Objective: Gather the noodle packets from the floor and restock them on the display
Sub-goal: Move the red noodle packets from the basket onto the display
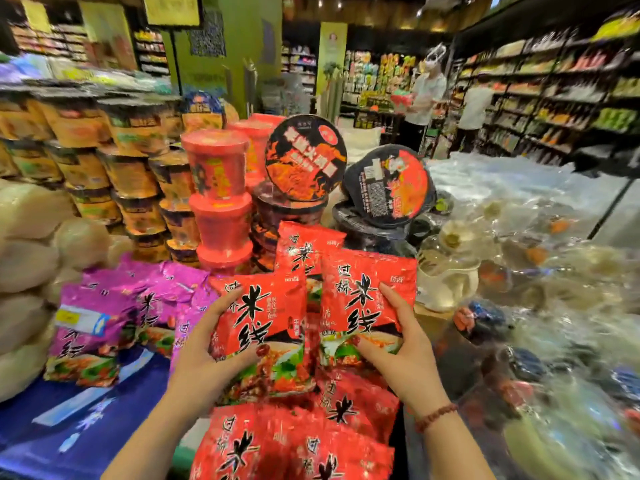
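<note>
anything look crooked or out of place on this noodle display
A black noodle bowl stands on edge atop the dark bowl stack behind the red noodle packets, lid facing out instead of lying flat. A second tipped bowl leans just right of it. The purple packets at left lie slumped and overlapping.

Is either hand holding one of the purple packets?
No, the left hand grips a red packet and the right hand grips a second red packet, while the purple packets lie unheld to the left.
</note>
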The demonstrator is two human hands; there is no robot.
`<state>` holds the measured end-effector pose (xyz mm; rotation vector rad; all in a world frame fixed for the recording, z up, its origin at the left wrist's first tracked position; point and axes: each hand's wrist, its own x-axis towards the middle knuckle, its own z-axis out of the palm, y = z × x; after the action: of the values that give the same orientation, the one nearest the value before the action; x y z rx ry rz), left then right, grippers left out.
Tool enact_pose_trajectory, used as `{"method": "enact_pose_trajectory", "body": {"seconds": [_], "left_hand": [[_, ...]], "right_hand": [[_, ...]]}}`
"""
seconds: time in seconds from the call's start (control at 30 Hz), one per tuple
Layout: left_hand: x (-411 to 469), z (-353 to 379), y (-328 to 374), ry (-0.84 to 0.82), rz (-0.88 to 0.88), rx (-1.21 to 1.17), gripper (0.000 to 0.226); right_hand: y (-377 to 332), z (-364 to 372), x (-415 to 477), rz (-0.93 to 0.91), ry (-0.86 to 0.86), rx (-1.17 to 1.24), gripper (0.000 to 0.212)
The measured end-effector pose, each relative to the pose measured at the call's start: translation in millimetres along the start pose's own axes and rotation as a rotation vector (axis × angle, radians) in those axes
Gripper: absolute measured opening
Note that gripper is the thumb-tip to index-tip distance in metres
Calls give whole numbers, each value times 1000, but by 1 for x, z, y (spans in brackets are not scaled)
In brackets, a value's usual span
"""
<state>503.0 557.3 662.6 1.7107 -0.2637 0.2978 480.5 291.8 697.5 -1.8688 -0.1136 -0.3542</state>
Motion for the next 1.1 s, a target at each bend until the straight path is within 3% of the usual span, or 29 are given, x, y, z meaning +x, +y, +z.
{"method": "enact_pose_trajectory", "body": {"seconds": [0.27,0.5,0.67,0.77,0.83,0.93,1.0,1.1], "left_hand": [[53,4,-13,-6,-50,-9,84],[72,4,-28,5,-72,-1,82],[80,13,-39,-15,-75,57,79],[84,20,-44,-40,-60,103,81],[89,25,-43,-59,-42,114,82],[97,29,-42,-94,-28,141,85],[102,30,-42,-110,-39,134,81],[108,31,-43,-140,-51,141,77]], "right_hand": [[45,-11,82,7,150,-200,80],[84,4,123,42,91,-285,84],[108,9,127,154,-32,-470,103],[109,8,126,173,-49,-689,102],[107,9,124,65,78,-925,104],[108,11,126,-195,234,-1043,98],[113,17,132,-269,220,-1066,88],[121,25,142,-215,132,-1075,82]]}}
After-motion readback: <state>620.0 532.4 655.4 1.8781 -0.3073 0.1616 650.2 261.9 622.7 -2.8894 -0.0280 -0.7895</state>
